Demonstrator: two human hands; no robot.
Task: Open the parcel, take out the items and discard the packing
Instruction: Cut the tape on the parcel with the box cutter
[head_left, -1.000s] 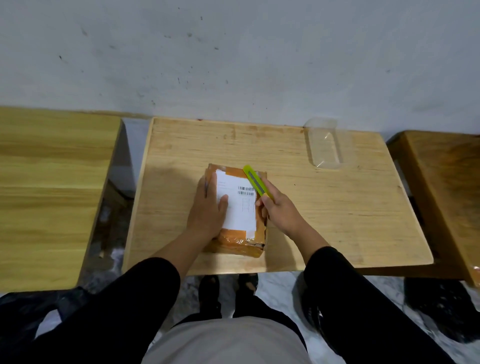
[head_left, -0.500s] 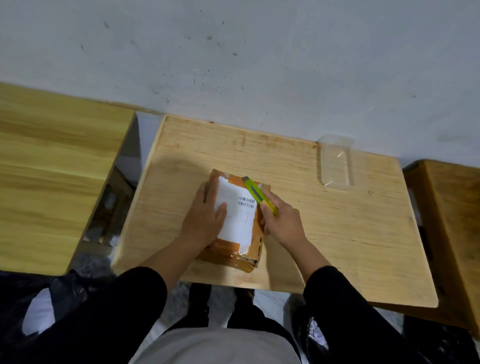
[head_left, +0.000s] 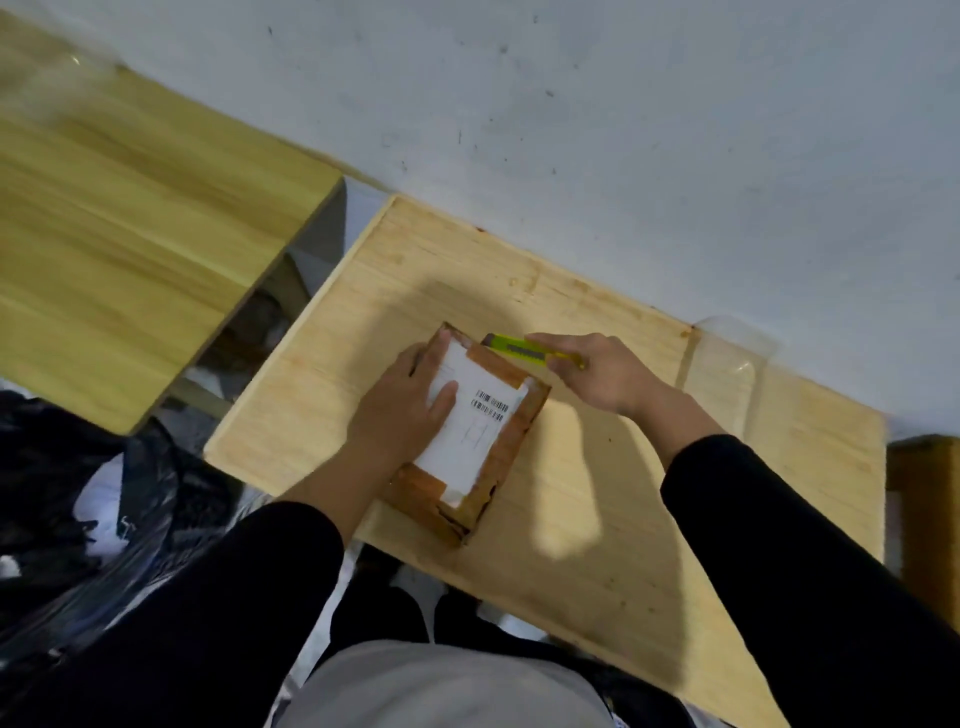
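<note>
The flat brown cardboard parcel wrapped in orange-brown tape (head_left: 470, 436), with a white shipping label across its top, lay on the pale wooden table (head_left: 597, 519), and everything else could be placed from it. Its long axis ran slantwise, from the near edge of the table up and away toward the grey wall (head_left: 623, 130).

The left hand (head_left: 410, 408) lay flat and spread on the parcel's left half, fingers extended toward the far end and thumb resting on the label; it gripped nothing, only pressed the parcel down. The right hand (head_left: 597, 371) sat just beyond the parcel's far right corner, curled closed around a slim yellow-green utility knife (head_left: 524, 352). The knife lay along the parcel's far short edge, its tip at the far left corner (whether the blade was out, or actually touching the tape, I could not tell from where it showed).

So the parcel lay between the two hands. My guess was that the next cut would run along that far edge, crosswise to the long axis, and the right hand was plainly the one placed for it.

Farther right of the parcel, against the wall, stood a clear plastic tray (head_left: 722, 374). Well off to the parcel's left, down on the floor, lay a black plastic bag (head_left: 78, 519), a likely home for the packing.
</note>
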